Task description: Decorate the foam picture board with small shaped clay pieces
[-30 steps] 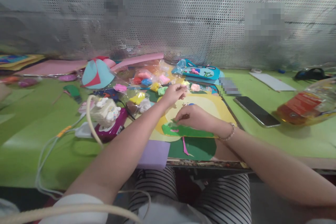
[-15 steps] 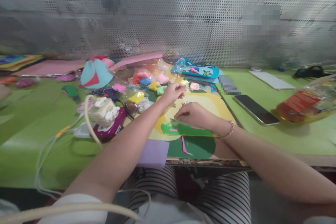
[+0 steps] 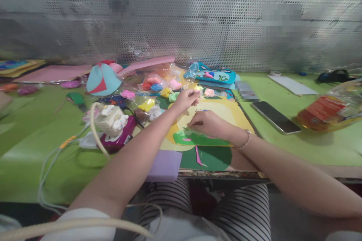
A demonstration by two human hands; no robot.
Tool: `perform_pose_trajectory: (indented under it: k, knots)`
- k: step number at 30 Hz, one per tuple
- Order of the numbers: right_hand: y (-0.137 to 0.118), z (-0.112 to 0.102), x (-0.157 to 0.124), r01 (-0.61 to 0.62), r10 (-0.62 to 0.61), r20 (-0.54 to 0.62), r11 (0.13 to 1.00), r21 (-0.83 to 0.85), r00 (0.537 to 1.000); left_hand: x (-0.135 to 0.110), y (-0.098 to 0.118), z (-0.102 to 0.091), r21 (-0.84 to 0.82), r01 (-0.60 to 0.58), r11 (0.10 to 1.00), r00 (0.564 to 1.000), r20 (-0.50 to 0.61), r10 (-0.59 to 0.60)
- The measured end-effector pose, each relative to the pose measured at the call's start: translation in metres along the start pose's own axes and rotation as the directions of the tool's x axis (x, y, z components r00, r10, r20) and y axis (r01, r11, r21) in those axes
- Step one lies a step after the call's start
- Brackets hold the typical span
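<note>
Lilac paper (image 3: 165, 165) juts over the near edge at eleven o'clock, beside a thin pink strip (image 3: 198, 156) lying on dark green. Straight ahead at twelve, green clay (image 3: 180, 138) is spread along the near side of a yellow card (image 3: 237, 115). My right hand (image 3: 209, 123) is over that card, its fingers drawn together at the tips by the clay's far edge; whether they clamp a scrap I cannot tell. Farther in, my left hand (image 3: 185, 99) has its fingers curled, and I cannot tell whether they meet or hold anything. Little differs from a second ago: both hands sit almost where they were, clay and card lie the same, and only my view has shifted a touch.

At two o'clock, past the dark-screened phone (image 3: 275, 117), a bottle (image 3: 346, 102) of amber liquid wears a red label (image 3: 325, 108), its lettering too blurred to read.

Glossy lime green covers the tabletop (image 3: 325, 152). A purple case (image 3: 120, 142) topped with a cream block (image 3: 109, 119) is at ten o'clock, bagged coloured lumps (image 3: 155, 87) at eleven, and a bright blue cutout (image 3: 230, 78) just past twelve. Behind everything rises a silvery perforated panel (image 3: 181, 19).
</note>
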State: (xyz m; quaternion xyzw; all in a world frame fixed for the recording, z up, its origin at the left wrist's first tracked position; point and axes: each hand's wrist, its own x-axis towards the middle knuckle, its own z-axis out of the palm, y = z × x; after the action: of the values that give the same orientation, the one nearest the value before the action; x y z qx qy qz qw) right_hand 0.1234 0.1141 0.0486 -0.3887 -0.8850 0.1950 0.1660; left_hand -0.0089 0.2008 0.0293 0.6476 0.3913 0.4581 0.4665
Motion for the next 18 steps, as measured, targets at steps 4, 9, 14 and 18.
perform_pose_trajectory:
  k: [4,9,14,18]
  knots:
    - [0.005,0.002,-0.001,0.115,-0.114,0.011,0.991,-0.073,0.993,0.0,0.0,0.0,0.002,-0.006,1.0,1.0,0.005,0.006]
    - [0.009,0.0,-0.005,0.235,-0.231,0.042,0.959,-0.158,0.972,-0.002,0.003,0.0,-0.004,0.006,1.0,1.0,0.002,-0.006]
    - [0.005,-0.012,-0.009,0.253,-0.241,0.077,0.923,-0.29,0.967,-0.002,0.004,0.0,-0.003,-0.015,1.0,1.0,0.014,0.015]
    - [0.002,-0.014,-0.012,0.278,-0.245,0.144,0.91,-0.307,0.959,-0.002,0.003,0.0,-0.002,-0.012,1.0,1.0,0.009,0.012]
